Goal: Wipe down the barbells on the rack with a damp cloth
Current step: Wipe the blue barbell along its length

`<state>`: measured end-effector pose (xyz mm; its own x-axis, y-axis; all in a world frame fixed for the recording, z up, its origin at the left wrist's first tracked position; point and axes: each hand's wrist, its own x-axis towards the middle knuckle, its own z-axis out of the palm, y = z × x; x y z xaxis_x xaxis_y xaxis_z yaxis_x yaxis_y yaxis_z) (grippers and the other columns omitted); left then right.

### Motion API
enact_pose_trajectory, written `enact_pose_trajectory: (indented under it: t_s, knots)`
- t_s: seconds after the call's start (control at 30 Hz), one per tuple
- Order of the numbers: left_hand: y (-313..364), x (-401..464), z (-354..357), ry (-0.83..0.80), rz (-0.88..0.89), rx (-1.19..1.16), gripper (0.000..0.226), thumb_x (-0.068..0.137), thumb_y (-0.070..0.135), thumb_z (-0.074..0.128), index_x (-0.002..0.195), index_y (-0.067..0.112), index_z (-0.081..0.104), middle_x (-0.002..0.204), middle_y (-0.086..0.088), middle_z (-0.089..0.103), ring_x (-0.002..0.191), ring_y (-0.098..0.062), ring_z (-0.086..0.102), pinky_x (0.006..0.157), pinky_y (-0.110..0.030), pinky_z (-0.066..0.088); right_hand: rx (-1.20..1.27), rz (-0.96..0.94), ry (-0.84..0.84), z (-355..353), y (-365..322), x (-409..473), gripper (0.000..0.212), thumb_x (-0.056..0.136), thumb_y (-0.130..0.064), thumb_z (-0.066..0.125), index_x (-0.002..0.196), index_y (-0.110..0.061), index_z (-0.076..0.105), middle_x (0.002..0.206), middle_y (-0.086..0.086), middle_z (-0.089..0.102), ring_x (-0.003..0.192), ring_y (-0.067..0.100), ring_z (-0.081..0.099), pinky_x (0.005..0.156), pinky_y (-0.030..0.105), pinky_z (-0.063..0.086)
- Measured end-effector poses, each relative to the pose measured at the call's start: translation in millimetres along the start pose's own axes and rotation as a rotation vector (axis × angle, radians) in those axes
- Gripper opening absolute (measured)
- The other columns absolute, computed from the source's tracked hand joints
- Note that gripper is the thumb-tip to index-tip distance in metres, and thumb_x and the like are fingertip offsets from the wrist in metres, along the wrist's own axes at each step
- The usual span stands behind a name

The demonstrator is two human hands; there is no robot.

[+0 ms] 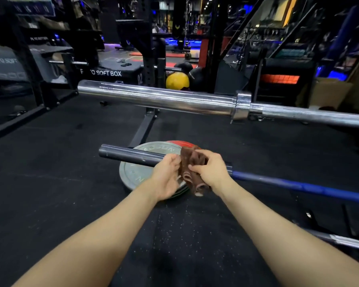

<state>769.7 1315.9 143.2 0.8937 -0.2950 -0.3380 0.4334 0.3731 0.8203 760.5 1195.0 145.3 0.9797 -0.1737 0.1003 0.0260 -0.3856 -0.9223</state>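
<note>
A chrome barbell [153,95] runs across the upper middle, its thick sleeve to the left and its collar [241,106] to the right. Below it lies a second barbell with a dark sleeve [129,154] and a blue shaft [298,186]. Both hands meet over this lower bar near the sleeve's inner end. My right hand [210,169] grips a bunched brown cloth [192,162]. My left hand [167,176] pinches the cloth's left edge with its fingertips. The cloth hangs down between the hands and hides part of the bar.
Grey and red weight plates [133,172] lie stacked on the black rubber floor under the lower bar. A black rack upright [151,65] stands behind, with a yellow ball [177,80] and a soft plyo box [110,69] beyond. Another bar end [348,242] shows at the lower right.
</note>
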Motion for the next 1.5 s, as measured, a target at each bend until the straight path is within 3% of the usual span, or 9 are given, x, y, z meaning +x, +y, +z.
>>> enact_pose_trajectory:
  t_s: [0.17,0.33,0.43,0.53,0.7,0.87,1.07,1.3,1.5]
  knots:
    - [4,32,-53,0.343,0.542,1.253,0.042,0.089,0.011,0.058,0.13,0.008,0.055,0.135,-0.008,0.052,0.124,-0.024,0.046,0.105,-0.026,0.03,-0.82,-0.082,0.178,-21,8,6,0.047,0.087,-0.028,0.06,0.132,-0.027,0.047,0.127,0.005,0.043,0.117,0.028,0.045,0.085,0.037,0.045]
    - [11,57,-111,0.47,0.559,1.676,0.065,0.082,0.023,0.07,0.14,0.016,0.042,0.139,-0.001,0.041,0.128,-0.022,0.037,0.109,-0.031,0.029,-1.173,-0.152,-0.121,-15,52,11,0.082,0.09,-0.061,0.043,0.152,-0.014,0.016,0.155,0.019,0.006,0.143,0.033,0.007,0.118,0.038,0.01]
    - [25,74,-128,0.436,0.569,1.857,0.075,0.075,0.032,0.077,0.141,0.017,0.042,0.137,0.0,0.044,0.123,-0.023,0.041,0.107,-0.031,0.03,-1.256,-0.295,-0.083,-18,66,22,0.085,0.082,-0.06,0.058,0.145,-0.007,0.036,0.148,0.028,0.028,0.136,0.04,0.031,0.112,0.043,0.028]
    - [31,84,-138,0.414,0.606,1.89,0.074,0.07,0.031,0.08,0.136,0.019,0.049,0.13,0.0,0.051,0.118,-0.023,0.047,0.101,-0.034,0.036,-1.288,-0.384,-0.04,-18,83,35,0.082,0.055,-0.041,0.087,0.121,0.0,0.062,0.117,0.031,0.058,0.103,0.044,0.06,0.088,0.048,0.051]
    - [44,91,-142,0.296,0.619,1.969,0.054,0.076,0.034,0.075,0.123,0.019,0.054,0.12,0.005,0.051,0.113,-0.015,0.044,0.08,-0.03,0.042,-1.317,-0.491,0.018,12,89,43,0.071,0.06,-0.014,0.081,0.124,0.002,0.057,0.116,0.031,0.057,0.101,0.046,0.057,0.087,0.049,0.051]
    - [59,99,-145,0.183,0.535,2.033,0.056,0.074,0.039,0.075,0.123,0.02,0.055,0.116,0.005,0.053,0.11,-0.016,0.047,0.085,-0.031,0.044,-1.285,-0.515,-0.094,63,64,62,0.074,0.059,-0.021,0.083,0.126,-0.008,0.056,0.112,0.023,0.058,0.094,0.041,0.058,0.078,0.045,0.052]
    - [70,100,-138,0.103,0.435,2.1,0.059,0.074,0.041,0.075,0.125,0.021,0.055,0.116,0.004,0.053,0.111,-0.017,0.049,0.087,-0.033,0.044,-1.161,-0.467,-0.294,60,34,74,0.077,0.088,-0.038,0.061,0.15,-0.021,0.019,0.142,0.014,0.032,0.123,0.035,0.036,0.098,0.039,0.036]
    - [87,111,-130,-0.008,0.251,2.108,0.07,0.068,0.045,0.079,0.13,0.026,0.054,0.107,0.006,0.056,0.106,-0.018,0.055,0.075,-0.024,0.038,-1.298,-0.489,-0.038,-9,83,39,0.084,0.042,-0.009,0.085,0.123,-0.003,0.061,0.111,0.026,0.06,0.094,0.042,0.061,0.079,0.043,0.054]
    - [88,117,-133,-0.023,0.312,2.112,0.063,0.067,0.048,0.079,0.122,0.026,0.059,0.097,0.008,0.058,0.096,-0.015,0.057,0.07,-0.023,0.033,-1.207,-0.502,0.087,51,76,45,0.048,0.075,-0.013,0.044,0.119,-0.002,0.062,0.113,0.027,0.059,0.099,0.045,0.058,0.086,0.048,0.051]
